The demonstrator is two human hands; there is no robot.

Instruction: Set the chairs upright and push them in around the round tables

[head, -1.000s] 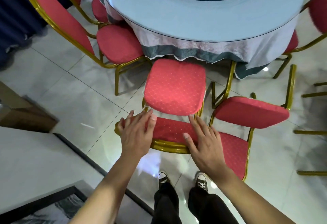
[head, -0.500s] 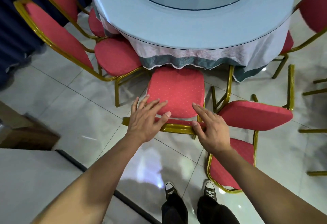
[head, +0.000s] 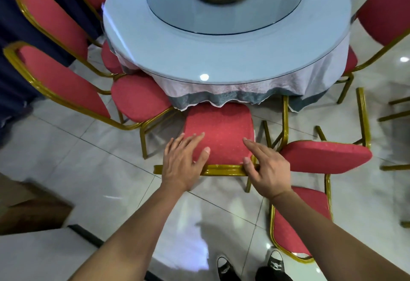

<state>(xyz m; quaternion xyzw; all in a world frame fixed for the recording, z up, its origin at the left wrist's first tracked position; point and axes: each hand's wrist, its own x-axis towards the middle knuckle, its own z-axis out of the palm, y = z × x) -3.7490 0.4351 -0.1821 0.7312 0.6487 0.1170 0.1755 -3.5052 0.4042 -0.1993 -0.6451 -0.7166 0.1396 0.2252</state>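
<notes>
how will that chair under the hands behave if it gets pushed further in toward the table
The chair will probably slide easily: thin metal legs on glossy tiled floor. Its rigid gold frame should move it as one piece. Both hands, left hand and right hand, press high on the backrest, so it might tip forward if a leg catches.

The red chair (head: 218, 138) under both hands has slid forward; the front of its seat now sits beneath the tablecloth (head: 233, 94) (a second ago it stood clear). The left hand (head: 183, 165) and right hand (head: 266, 167) have followed, arms stretched farther out.
</notes>
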